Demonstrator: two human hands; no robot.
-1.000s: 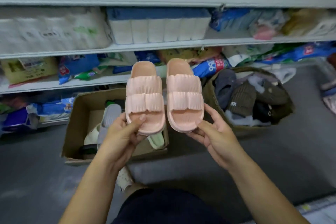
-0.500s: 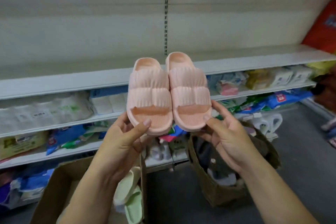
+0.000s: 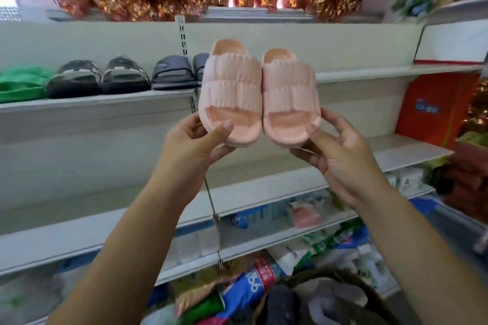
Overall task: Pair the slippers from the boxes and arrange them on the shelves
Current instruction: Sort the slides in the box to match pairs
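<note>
Shop shelving fills the background; upper shelf point(image 3: 100, 103) carries green slippers point(image 3: 19, 83), a camouflage pair point(image 3: 97, 78) and a navy pair point(image 3: 175, 72). Left hand point(image 3: 195, 145) pinches left pink slipper point(image 3: 229, 92) at the heel, thumb on top. Right hand point(image 3: 340, 155) pinches right pink slipper point(image 3: 289, 97) likewise. Slippers side by side, touching, raised before the shelf.

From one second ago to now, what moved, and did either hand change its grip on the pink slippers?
Both hands raised the pink slippers from above the cardboard box on the floor up to the shelf where dark slippers already stand; the view tilted up with them. Nothing was picked up or released. The left hand still holds the left slipper and the right hand the right one, side by side, thumbs on the near ends.
</note>
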